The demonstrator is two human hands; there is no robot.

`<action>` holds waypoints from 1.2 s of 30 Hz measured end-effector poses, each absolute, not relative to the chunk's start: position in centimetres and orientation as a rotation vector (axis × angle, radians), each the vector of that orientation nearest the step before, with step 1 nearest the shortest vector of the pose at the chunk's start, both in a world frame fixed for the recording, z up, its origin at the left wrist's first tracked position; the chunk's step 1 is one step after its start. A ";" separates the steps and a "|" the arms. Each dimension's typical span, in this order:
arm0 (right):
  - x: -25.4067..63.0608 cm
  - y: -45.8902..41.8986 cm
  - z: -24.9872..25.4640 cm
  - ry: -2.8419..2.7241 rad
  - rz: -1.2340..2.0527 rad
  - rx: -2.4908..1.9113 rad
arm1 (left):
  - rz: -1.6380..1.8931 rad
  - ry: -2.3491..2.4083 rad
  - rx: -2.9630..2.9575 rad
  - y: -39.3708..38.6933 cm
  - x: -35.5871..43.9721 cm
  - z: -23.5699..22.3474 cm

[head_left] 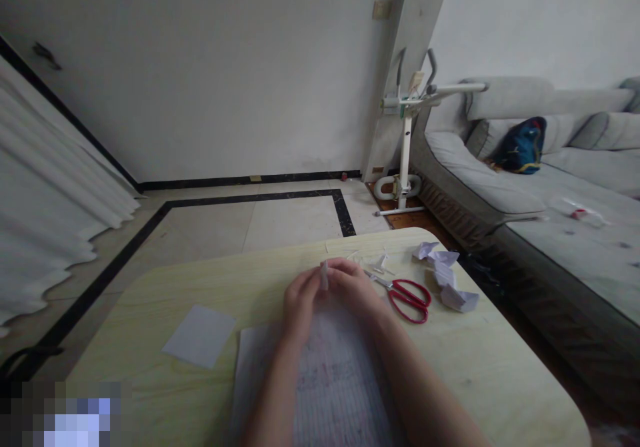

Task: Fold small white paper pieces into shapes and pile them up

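Just past the far edge of the lined paper, both hands are meeting over the table, with a small folded piece of white paper between the fingertips. So it's right of my left hand and left of my right hand, and honestly neither looks nearer, since both are at it. Its long axis runs pretty much up and down in my view, across the line from one hand to the other. Left fingers are curled in and pinched on it, right ones are closed on it from the other side, no real opening on either. Looks-wise it's pale, narrow and thin, kinda blurry, so I can't make out the creases. Red-handled scissors are just beside my right hand, and a flat paper square sits off to the left.
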State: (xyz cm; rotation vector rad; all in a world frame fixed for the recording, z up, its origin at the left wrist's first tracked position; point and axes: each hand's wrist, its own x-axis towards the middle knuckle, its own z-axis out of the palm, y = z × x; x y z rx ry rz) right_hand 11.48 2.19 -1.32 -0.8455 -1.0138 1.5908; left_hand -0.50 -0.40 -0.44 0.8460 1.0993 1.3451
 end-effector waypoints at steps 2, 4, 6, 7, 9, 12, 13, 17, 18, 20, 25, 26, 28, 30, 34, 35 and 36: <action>11.4 2.2 -1.3 -0.914 1.636 -0.783 | 1.349 1.087 0.882 -0.4 -0.4 -0.6; 11.3 2.2 -1.2 -0.837 1.655 -0.764 | 1.349 1.080 0.911 -0.5 -0.3 -0.7; 11.2 2.2 -1.1 -0.801 1.661 -0.766 | 1.348 1.070 0.934 -0.5 -0.3 -0.7; 11.2 2.2 -0.9 -0.793 1.661 -0.764 | 1.350 1.063 0.941 -0.5 -0.3 -0.7; 11.0 2.2 -0.7 -0.782 1.660 -0.754 | 1.354 1.045 0.949 -0.4 -0.3 -0.7; 11.0 2.3 -0.6 -0.777 1.652 -0.752 | 1.379 1.055 0.955 -0.3 -0.4 -0.8; 11.0 2.3 -0.7 -0.789 1.650 -0.762 | 1.385 1.069 0.961 -0.3 -0.4 -0.8; 11.3 2.2 -1.1 -0.881 1.624 -0.820 | 1.370 1.115 0.982 -0.4 -0.6 -0.9; 11.3 2.2 -1.3 -0.906 1.617 -0.832 | 1.374 1.123 0.975 -0.4 -0.6 -0.9; 11.5 2.3 -1.5 -0.952 1.593 -0.860 | 1.390 1.140 0.949 -0.4 -0.6 -0.9; 11.6 2.5 -1.4 -1.002 1.489 -0.894 | 1.361 1.157 0.959 -0.4 -0.8 -0.8; 11.6 2.5 -1.3 -1.011 1.469 -0.897 | 1.360 1.157 0.969 -0.4 -0.8 -0.8; 11.6 2.5 -1.3 -1.041 1.437 -0.921 | 1.365 1.168 0.989 -0.4 -0.9 -1.0; 11.6 2.5 -1.2 -1.079 1.404 -0.970 | 1.370 1.214 1.012 -0.4 -0.9 -1.1; 11.5 2.4 -1.3 -1.133 1.331 -1.057 | 1.393 1.303 1.059 -0.3 -1.1 -1.3; 11.5 2.4 -1.3 -1.139 1.327 -1.061 | 1.381 1.299 1.063 -0.3 -1.1 -1.2; 11.5 2.4 -1.3 -1.143 1.327 -1.060 | 1.357 1.286 1.063 -0.3 -1.1 -1.1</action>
